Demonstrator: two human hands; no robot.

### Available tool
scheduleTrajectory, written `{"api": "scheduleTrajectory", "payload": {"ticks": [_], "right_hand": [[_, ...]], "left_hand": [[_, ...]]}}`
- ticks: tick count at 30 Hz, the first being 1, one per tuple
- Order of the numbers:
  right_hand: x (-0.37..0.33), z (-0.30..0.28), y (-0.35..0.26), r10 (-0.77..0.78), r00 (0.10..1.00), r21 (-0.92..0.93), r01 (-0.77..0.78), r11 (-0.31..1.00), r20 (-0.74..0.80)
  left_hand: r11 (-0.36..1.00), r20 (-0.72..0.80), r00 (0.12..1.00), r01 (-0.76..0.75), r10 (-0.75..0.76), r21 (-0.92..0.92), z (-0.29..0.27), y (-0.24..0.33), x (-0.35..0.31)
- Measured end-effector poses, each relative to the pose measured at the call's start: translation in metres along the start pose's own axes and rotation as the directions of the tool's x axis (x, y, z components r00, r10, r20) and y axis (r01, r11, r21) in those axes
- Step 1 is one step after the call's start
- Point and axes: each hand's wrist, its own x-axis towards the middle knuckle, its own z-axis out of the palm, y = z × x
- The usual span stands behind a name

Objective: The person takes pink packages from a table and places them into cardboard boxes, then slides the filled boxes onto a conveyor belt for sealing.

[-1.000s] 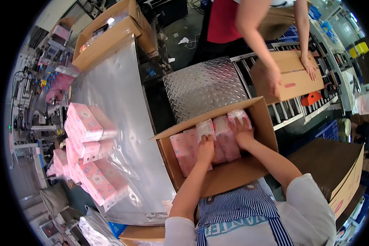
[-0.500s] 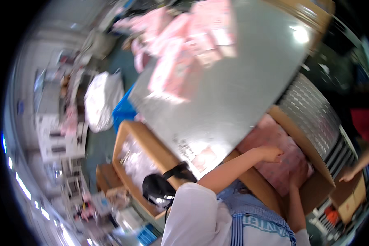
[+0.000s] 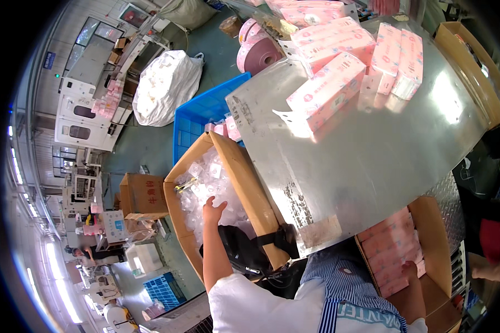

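Observation:
My left hand hangs over a carton of loose clear plastic pieces, thumb and forefinger spread, nothing held. Down at the right, my right hand rests against pink soft packs, apparently tissues, packed in rows inside another open carton. Its fingers look loosely extended, partly lost against the packs. Between the two cartons stands a metal table. More pink tissue packs lie on its far part, several side by side.
A blue crate holding pink packs stands beyond the left carton. Against that carton's near end hangs a black bag. Farther left are a white sack and a brown carton. Another person's hand shows at the right.
My left hand has left the right carton and swung over to the left one. My right hand stays in the right carton. The view has shifted, so the table appears farther right.

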Motion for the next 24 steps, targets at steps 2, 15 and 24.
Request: {"api": "scheduleTrajectory", "payload": {"ticks": [2,15,24], "right_hand": [[0.033,-0.021,0.097,-0.168,0.985,-0.241,0.169,0.956,0.027],[-0.026,0.045,-0.189,-0.243,0.962,-0.093,0.255,0.962,0.127],[-0.104,0.049,-0.345,-0.667,0.671,-0.099,0.677,0.729,-0.323]], "left_hand": [[0.993,0.106,0.99,-0.103,0.096,0.061,0.059,0.036,0.019],[0.985,-0.146,0.989,-0.044,0.019,-0.167,0.014,0.003,-0.004],[0.527,0.37,0.703,-0.008,0.607,-0.85,-0.033,0.168,-0.12]]}}
